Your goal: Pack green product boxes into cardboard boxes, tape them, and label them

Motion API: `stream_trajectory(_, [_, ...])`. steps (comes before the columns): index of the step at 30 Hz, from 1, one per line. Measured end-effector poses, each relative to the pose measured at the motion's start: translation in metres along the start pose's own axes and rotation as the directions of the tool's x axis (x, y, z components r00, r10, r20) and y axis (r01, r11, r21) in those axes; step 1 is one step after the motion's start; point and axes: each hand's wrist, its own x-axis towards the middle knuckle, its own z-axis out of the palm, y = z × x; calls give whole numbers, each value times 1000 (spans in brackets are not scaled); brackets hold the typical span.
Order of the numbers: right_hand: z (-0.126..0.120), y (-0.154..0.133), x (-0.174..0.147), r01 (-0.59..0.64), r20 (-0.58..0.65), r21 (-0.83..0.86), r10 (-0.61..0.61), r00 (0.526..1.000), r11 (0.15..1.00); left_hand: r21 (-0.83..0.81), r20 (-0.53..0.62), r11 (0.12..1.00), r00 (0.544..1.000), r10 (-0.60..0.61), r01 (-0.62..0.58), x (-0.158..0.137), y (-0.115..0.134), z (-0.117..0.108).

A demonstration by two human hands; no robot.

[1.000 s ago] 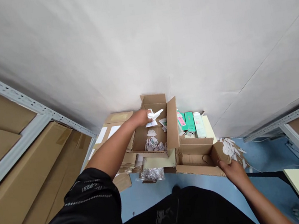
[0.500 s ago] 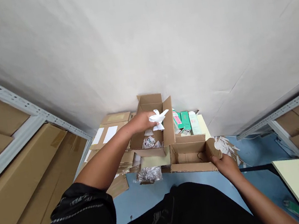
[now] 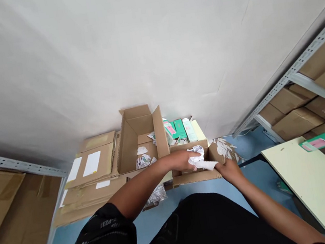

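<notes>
My left hand (image 3: 181,161) is closed on crumpled white paper (image 3: 197,158), which it holds at the mouth of a small open cardboard box (image 3: 195,177). A loose strip of the paper points toward my right hand (image 3: 230,170). That hand grips the small box at its right front corner, by the flap; its fingertips are partly hidden. To the left stands a larger open cardboard box (image 3: 129,140), with paper scraps (image 3: 145,160) on its bottom.
Flattened cartons (image 3: 98,180) are stacked at left. Green and white product boxes (image 3: 179,129) stand behind the small box. White paper pieces (image 3: 224,148) lie right of it. Bubble wrap (image 3: 157,196) sits below. A pale table (image 3: 307,173) and shelving with cartons (image 3: 298,118) are at right.
My left hand has carried the white paper from above the larger box rightward to the small box. My right hand stays at the small box's corner. The view has turned right.
</notes>
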Motion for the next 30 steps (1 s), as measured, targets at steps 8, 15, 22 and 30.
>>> stream_trajectory(8, [1,26,-2,-75,-14,89,76,997,993,52,117,998,993,24,-30,20,8,5])
stream_trajectory(15, [-9,60,-11,-172,-36,71,175,984,983,154,342,986,940,8,-64,68,22,28])
stream_trajectory(22, [-35,120,-8,-262,-21,175,270,963,949,372,127,916,969,-211,150,129,70,40])
stream_trajectory(30, [-110,224,-4,-255,-64,366,297,953,895,464,71,879,984,-161,110,221,169,60])
